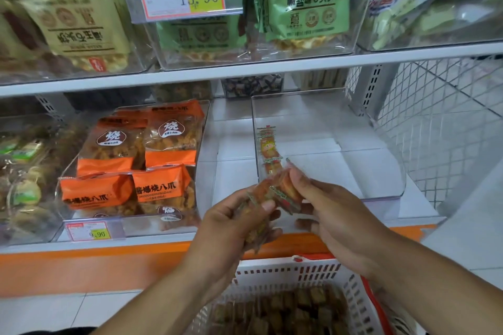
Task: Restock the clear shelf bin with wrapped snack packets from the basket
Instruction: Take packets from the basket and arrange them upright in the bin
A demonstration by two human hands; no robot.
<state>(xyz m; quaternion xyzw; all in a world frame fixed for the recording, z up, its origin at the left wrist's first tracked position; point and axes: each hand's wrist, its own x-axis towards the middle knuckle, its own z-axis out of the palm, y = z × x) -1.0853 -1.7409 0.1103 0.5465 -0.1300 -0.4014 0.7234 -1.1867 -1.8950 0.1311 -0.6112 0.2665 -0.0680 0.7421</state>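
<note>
Bottom of frame, I note the white basket point(299, 275) holding brown wrapped packets; above it at centre, my left hand point(234, 226) is closed round a bunch of snack packets point(275, 193), my right hand point(334, 215) pinching the same bunch from the right. Beyond, centre right, the clear shelf bin point(381, 171) holds one packet point(268, 149) against its left wall; orange bags point(141, 160) sit left.

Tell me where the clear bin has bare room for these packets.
The clear bin is bare right of the packets already in it, across to its right wall. Crowded: its front left corner, where left hand and right hand hold packets.
</note>
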